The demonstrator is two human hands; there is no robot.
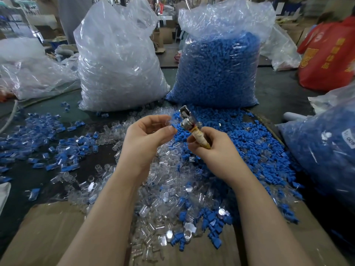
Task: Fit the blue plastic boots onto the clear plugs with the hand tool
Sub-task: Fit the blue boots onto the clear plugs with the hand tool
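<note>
Cardboard (48, 237) lies nearest, with loose clear plugs (163, 198) and blue boots (211, 223) spilling over it in a mixed heap. Just beyond, both hands work above the pile. The left hand (148, 133) pinches a small piece between thumb and fingertips; it looks like a clear plug with a bit of blue at it, though it is too small to be sure. The right hand (213, 148) curls round the wrapped handle of the hand tool (192, 123), its metal head pointing up and away, close beside the left fingertips.

These parts look featherlight and slick, the plugs hard and likely brittle, the boots softer with some give. Best taken by the sides with a fingertip pinch, I'd say, leaving the mating end free. The tool's wrapping should give a sure grip.

Further left, finished-looking blue-and-clear pieces (57, 150) are scattered. At the far side stand a bag of clear plugs (115, 64) on the left and a bag of blue boots (217, 73) on the right.
</note>
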